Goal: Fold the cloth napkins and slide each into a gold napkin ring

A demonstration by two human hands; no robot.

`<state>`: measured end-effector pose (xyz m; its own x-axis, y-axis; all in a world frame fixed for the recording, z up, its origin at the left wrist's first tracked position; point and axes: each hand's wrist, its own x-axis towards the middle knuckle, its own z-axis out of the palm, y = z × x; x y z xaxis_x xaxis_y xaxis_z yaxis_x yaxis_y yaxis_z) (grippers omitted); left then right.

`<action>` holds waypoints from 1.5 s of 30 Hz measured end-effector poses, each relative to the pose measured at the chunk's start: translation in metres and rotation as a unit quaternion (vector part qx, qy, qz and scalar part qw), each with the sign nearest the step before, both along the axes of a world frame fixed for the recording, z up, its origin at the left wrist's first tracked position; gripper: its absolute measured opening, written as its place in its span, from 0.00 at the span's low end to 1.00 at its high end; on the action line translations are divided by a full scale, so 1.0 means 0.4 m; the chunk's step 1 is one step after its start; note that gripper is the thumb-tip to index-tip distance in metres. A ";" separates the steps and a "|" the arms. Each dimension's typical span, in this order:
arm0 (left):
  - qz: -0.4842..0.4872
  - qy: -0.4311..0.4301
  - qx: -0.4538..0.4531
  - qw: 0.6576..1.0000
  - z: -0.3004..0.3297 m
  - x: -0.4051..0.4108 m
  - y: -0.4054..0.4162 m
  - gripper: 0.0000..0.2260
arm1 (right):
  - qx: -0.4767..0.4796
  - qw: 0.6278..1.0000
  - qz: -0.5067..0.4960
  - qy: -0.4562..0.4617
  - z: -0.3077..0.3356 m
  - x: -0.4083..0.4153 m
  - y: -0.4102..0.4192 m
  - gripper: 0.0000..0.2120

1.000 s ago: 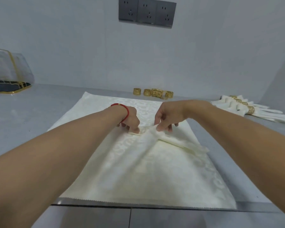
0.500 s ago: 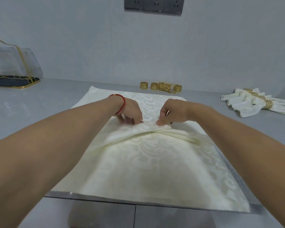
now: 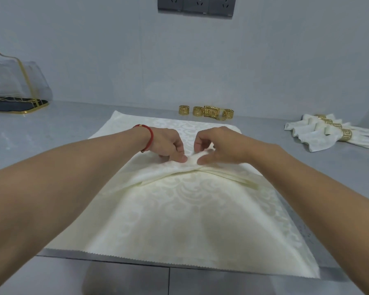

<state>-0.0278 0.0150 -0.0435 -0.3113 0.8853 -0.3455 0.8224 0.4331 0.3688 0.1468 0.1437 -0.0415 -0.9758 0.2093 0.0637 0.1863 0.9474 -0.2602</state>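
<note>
Head view, looking down over both forearms. A cream damask cloth napkin (image 3: 179,213) lies spread on the grey table (image 3: 51,128), its near edge hanging just past the table's front rim. At the middle of the cloth, the left hand (image 3: 166,143), with a red cord bracelet (image 3: 148,136) at its wrist, and the right hand (image 3: 217,145) meet, each pinching a raised ridge of fabric between thumb and curled fingers; pleats run outward from the pinch to either side. The step in hand appears to be gathering the napkin along its centre line into folds. The next move probably calls for holding the gathered pleats tight in one hand while the other reaches for a ring, without letting the folds spring open. Gold openwork metal napkin rings (image 3: 207,111) stand in a row at the back of the table, beyond the cloth: five can be counted, though the crowded middle ones make this uncertain. To the right lies a pile of finished napkins already in gold rings (image 3: 328,133), at least four; the exact count cannot be told. One napkin is being worked.
</note>
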 end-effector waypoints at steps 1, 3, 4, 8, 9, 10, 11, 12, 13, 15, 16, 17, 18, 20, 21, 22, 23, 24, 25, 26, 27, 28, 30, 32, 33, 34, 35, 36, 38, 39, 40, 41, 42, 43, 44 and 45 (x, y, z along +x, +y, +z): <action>-0.005 0.004 -0.004 1.000 0.002 -0.001 0.000 0.14 | 0.005 1.000 0.017 0.005 -0.009 0.009 -0.006 0.14; -0.015 0.009 -0.010 1.000 0.006 -0.001 0.005 0.14 | 0.022 0.999 0.031 0.003 -0.030 0.018 -0.011 0.16; -0.018 0.014 -0.013 1.000 0.007 -0.001 0.008 0.14 | 0.033 0.999 0.031 0.012 -0.043 0.018 -0.009 0.15; -0.033 0.030 0.020 0.999 0.017 0.013 0.009 0.13 | 0.032 0.997 0.023 0.067 -0.063 0.006 0.011 0.09; -0.038 0.027 0.048 0.998 0.019 0.019 0.004 0.12 | 0.022 0.997 0.019 0.072 -0.059 0.001 0.015 0.08; -0.052 0.034 0.080 0.995 0.020 0.026 -0.002 0.11 | 0.013 0.997 0.015 0.073 -0.056 -0.004 0.018 0.08; -0.067 0.050 0.111 0.990 0.018 0.034 -0.008 0.09 | 0.003 0.997 0.009 0.073 -0.052 -0.010 0.022 0.08; -0.075 0.068 0.136 0.985 0.012 0.042 -0.012 0.07 | -0.006 0.997 0.004 0.074 -0.048 -0.015 0.024 0.08; -0.073 0.080 0.157 0.982 0.003 0.050 -0.017 0.06 | -0.013 0.997 0.000 0.073 -0.047 -0.018 0.025 0.08; -0.045 0.092 0.193 0.976 -0.016 0.062 -0.020 0.05 | -0.017 0.997 -0.002 0.068 -0.048 -0.017 0.028 0.09; -0.028 0.098 0.206 0.973 -0.025 0.068 -0.018 0.05 | -0.016 0.998 0.000 0.064 -0.050 -0.012 0.028 0.09; -0.013 0.106 0.213 0.971 -0.032 0.073 -0.016 0.05 | -0.013 0.998 0.004 0.061 -0.052 -0.006 0.028 0.11; 0.000 0.113 0.217 0.970 -0.038 0.077 -0.012 0.05 | -0.008 0.998 0.008 0.055 -0.056 -0.001 0.028 0.12; 0.013 0.129 0.213 0.969 -0.043 0.083 -0.004 0.05 | 0.006 0.999 0.016 0.051 -0.062 0.002 0.026 0.14; 0.012 0.141 0.205 0.968 -0.043 0.087 0.000 0.05 | 0.010 0.998 0.018 0.054 -0.066 -0.001 0.026 0.13; 0.003 0.155 0.200 0.967 -0.040 0.091 0.004 0.05 | 0.010 0.998 0.019 0.061 -0.068 -0.003 0.026 0.12; -0.007 0.165 0.200 0.966 -0.039 0.096 0.007 0.06 | 0.009 0.998 0.021 0.066 -0.070 -0.007 0.029 0.11; -0.015 0.169 0.205 0.964 -0.038 0.100 0.009 0.06 | 0.008 0.997 0.026 0.070 -0.070 -0.011 0.031 0.11; -0.023 0.170 0.212 0.962 -0.037 0.105 0.010 0.07 | 0.007 0.997 0.030 0.070 -0.071 -0.014 0.034 0.10; -0.028 0.174 0.214 0.961 -0.036 0.110 0.011 0.07 | 0.001 0.997 0.031 0.070 -0.072 -0.015 0.038 0.10; -0.032 0.180 0.215 0.959 -0.036 0.114 0.012 0.07 | -0.011 0.997 0.028 0.069 -0.072 -0.016 0.042 0.10; -0.035 0.188 0.214 0.958 -0.037 0.116 0.014 0.08 | -0.028 0.997 0.022 0.069 -0.072 -0.018 0.046 0.10; -0.036 0.200 0.217 0.955 -0.037 0.120 0.020 0.08 | -0.073 0.995 0.003 0.070 -0.069 -0.023 0.053 0.10; -0.037 0.213 0.216 0.952 -0.035 0.120 0.026 0.11 | -0.103 0.993 -0.019 0.061 -0.064 -0.034 0.058 0.10; -0.039 0.222 0.210 0.951 -0.034 0.122 0.029 0.13 | -0.109 0.992 -0.028 0.053 -0.061 -0.038 0.060 0.10; -0.043 0.231 0.204 0.950 -0.034 0.126 0.032 0.15 | -0.115 0.992 -0.033 0.045 -0.058 -0.041 0.061 0.10; -0.043 0.236 0.200 0.950 -0.033 0.130 0.034 0.16 | -0.120 0.991 -0.037 0.040 -0.056 -0.043 0.062 0.10; -0.042 0.235 0.197 0.951 -0.034 0.133 0.037 0.16 | -0.124 0.991 -0.040 0.037 -0.054 -0.043 0.063 0.10; -0.037 0.222 0.194 0.955 -0.034 0.135 0.043 0.15 | -0.139 0.988 -0.047 0.037 -0.052 -0.039 0.065 0.09; -0.033 0.217 0.192 0.957 -0.033 0.136 0.045 0.14 | -0.149 0.987 -0.050 0.040 -0.052 -0.038 0.065 0.08; -0.031 0.212 0.192 0.958 -0.033 0.136 0.046 0.14 | -0.157 0.985 -0.050 0.042 -0.051 -0.035 0.064 0.08; -0.028 0.207 0.192 0.959 -0.035 0.136 0.047 0.14 | -0.160 0.985 -0.050 0.041 -0.052 -0.033 0.062 0.08; -0.024 0.202 0.194 0.960 -0.036 0.137 0.048 0.15 | -0.162 0.985 -0.049 0.041 -0.052 -0.031 0.061 0.08; -0.020 0.200 0.194 0.960 -0.039 0.138 0.049 0.16 | -0.161 0.985 -0.048 0.040 -0.053 -0.029 0.061 0.09; -0.019 0.203 0.196 0.959 -0.045 0.138 0.052 0.17 | -0.160 0.985 -0.048 0.039 -0.051 -0.026 0.061 0.09; -0.017 0.208 0.200 0.957 -0.052 0.138 0.055 0.17 | -0.156 0.986 -0.045 0.031 -0.045 -0.024 0.059 0.09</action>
